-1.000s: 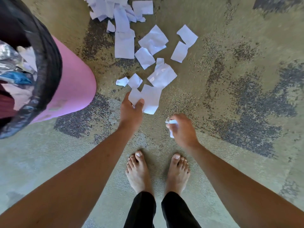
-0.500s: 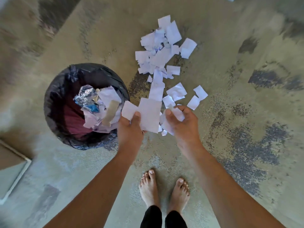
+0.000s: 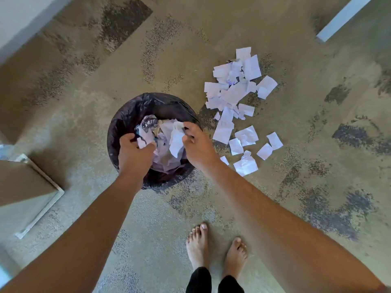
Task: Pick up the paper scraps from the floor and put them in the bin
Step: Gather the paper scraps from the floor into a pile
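White paper everywhere, but right now it's the drop-off part: both hands are over the mouth of the bin [image 3: 127, 115], which has a black liner and already holds crumpled paper and something foil-like. Left hand [image 3: 135, 151] is curled around a small wad of scraps, fingers pinched shut on it, hanging over the near-left part of the opening. Right hand [image 3: 197, 144] sits over the right rim, fingers bent down, with a bigger scrap [image 3: 176, 140] at its fingertips. Can't honestly tell if that one's still gripped or already falling.

Both arms reach out straight-ish from the bottom of the view, palms facing down.

Next move, I'd guess: let go of both loads so they land inside, then swing back out. The main pile of paper scraps [image 3: 234, 92] is on the carpet off to the right of the right hand, with some strays just beside that wrist. Plenty left.
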`<control>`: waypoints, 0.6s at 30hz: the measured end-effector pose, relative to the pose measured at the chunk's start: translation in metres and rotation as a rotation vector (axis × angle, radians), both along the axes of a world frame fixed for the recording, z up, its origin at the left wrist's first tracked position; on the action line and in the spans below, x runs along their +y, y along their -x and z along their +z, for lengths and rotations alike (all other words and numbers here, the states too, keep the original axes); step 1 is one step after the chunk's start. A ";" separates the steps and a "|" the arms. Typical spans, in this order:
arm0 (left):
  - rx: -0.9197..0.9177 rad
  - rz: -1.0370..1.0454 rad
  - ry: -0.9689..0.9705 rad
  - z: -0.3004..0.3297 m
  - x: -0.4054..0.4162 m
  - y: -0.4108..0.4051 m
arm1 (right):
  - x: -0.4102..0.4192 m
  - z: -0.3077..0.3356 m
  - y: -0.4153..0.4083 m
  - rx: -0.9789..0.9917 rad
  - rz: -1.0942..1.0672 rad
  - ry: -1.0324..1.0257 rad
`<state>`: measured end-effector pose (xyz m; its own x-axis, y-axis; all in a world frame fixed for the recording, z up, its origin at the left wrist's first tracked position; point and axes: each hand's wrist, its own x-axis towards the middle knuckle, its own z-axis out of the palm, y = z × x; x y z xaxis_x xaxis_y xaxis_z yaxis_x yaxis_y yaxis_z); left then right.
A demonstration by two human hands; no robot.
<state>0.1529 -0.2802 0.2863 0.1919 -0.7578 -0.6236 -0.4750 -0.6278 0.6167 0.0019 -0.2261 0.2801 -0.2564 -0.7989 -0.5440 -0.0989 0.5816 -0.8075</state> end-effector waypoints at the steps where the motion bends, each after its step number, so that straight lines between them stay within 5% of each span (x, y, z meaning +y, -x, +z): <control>1: -0.006 -0.023 -0.024 0.000 -0.001 0.000 | 0.001 0.000 0.001 -0.014 0.019 -0.015; 5: 0.014 -0.122 0.033 0.007 0.010 0.014 | 0.022 0.002 0.009 -0.038 -0.099 0.075; 13: -0.024 -0.691 0.710 0.012 0.080 0.067 | 0.087 -0.011 0.051 0.006 -0.482 0.177; 18: 0.055 -1.016 0.645 -0.035 0.133 0.095 | 0.146 -0.053 0.089 0.134 -0.496 0.038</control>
